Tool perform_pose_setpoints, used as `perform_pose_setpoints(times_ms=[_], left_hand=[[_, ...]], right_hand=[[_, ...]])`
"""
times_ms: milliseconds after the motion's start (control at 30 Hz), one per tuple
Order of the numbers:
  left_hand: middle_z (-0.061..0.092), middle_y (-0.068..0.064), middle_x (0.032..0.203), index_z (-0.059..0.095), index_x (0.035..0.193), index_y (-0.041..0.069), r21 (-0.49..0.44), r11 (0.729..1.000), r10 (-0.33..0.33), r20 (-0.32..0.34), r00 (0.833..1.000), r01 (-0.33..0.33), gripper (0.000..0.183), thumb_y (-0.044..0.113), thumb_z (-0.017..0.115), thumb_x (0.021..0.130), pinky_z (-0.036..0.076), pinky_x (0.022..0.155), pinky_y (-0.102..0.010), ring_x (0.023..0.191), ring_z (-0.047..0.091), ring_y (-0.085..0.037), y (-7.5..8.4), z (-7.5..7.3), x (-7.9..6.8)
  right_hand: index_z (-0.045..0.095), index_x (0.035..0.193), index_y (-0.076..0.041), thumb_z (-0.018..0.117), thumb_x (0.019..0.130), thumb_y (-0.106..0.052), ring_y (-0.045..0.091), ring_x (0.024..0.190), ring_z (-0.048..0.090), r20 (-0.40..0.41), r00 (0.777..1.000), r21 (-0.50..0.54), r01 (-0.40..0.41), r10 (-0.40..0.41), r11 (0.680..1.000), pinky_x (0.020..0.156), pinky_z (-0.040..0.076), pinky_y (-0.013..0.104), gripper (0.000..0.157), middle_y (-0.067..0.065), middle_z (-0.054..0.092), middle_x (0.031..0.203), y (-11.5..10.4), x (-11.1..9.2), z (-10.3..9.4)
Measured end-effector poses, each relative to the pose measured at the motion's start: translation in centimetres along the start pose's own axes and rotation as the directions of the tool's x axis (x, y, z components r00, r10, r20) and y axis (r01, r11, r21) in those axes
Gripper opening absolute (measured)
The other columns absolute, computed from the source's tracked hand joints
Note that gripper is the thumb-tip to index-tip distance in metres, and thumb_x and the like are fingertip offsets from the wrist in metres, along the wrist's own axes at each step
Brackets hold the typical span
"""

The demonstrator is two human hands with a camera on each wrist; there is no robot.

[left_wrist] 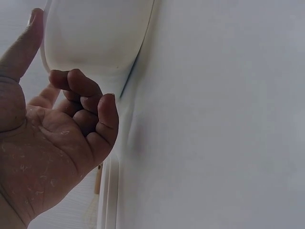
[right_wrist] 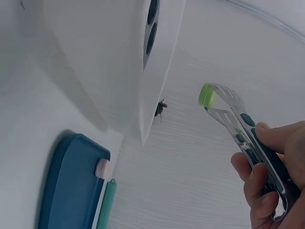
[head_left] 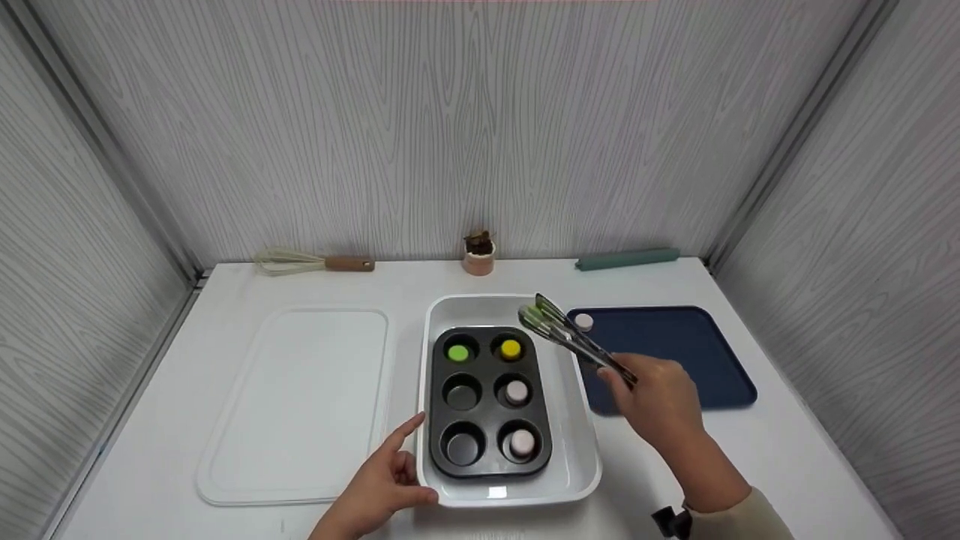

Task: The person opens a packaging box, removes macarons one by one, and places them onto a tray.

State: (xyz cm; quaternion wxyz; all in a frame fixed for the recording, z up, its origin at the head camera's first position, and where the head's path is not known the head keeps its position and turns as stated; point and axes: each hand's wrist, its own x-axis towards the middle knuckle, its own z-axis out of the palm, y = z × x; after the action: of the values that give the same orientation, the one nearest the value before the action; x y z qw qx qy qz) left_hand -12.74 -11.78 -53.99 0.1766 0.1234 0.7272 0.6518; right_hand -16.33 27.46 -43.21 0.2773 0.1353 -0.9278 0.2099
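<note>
My right hand (head_left: 660, 397) grips metal tongs (head_left: 581, 345) by their dark handles, over the right rim of a white rectangular basin (head_left: 574, 450). Between the tongs' tips is a small light-green disc-like piece (right_wrist: 207, 96). Inside the basin lies a dark muffin tin (head_left: 491, 469). Its cups hold a green piece (head_left: 458, 353), a yellow piece (head_left: 511, 349) and two pale pink pieces, one middle right (head_left: 516, 392), one near right (head_left: 522, 442). The two other left cups hold nothing. My left hand (head_left: 379, 480) is at the basin's near-left corner, index finger extended, other fingers loosely curled.
A navy tray (head_left: 675, 360) lies right of the basin with a pale pink piece (head_left: 583, 322) at its far-left corner. A white lid-like board (head_left: 300, 405) lies left. Along the back wall are a whisk (head_left: 349, 263), a small potted plant (head_left: 478, 259) and a green stick-like utensil (head_left: 628, 259).
</note>
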Motion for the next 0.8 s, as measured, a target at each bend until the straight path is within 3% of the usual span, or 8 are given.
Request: perform_pose_setpoints(times_ms=[433,800], left_hand=[[0.058,-0.002,0.078,0.022,0.168,0.005,0.022,1.0,-0.009,-0.007,1.0,0.01,0.113,0.003,0.091,0.079,0.046,0.067,-0.022,0.07,0.053,-0.01,0.1,0.0,-0.1],[0.059,-0.001,0.078,0.023,0.169,0.008,0.046,0.998,-0.045,-0.024,0.999,0.047,0.113,0.003,0.091,0.079,0.046,0.067,-0.023,0.071,0.053,-0.012,-0.1,0.1,0.0]], right_hand=[[0.076,0.108,0.01,0.085,0.09,-0.009,0.045,0.076,0.072,-0.07,0.996,-0.091,-0.062,0.055,0.994,0.065,0.057,0.061,0.028,0.028,0.074,0.091,5.5,-0.1,-2.1],[0.072,0.111,0.013,0.077,0.096,-0.01,0.05,0.075,0.069,-0.03,0.989,-0.176,-0.151,0.148,0.973,0.065,0.054,0.066,0.028,0.03,0.071,0.09,8.1,0.1,-2.3]])
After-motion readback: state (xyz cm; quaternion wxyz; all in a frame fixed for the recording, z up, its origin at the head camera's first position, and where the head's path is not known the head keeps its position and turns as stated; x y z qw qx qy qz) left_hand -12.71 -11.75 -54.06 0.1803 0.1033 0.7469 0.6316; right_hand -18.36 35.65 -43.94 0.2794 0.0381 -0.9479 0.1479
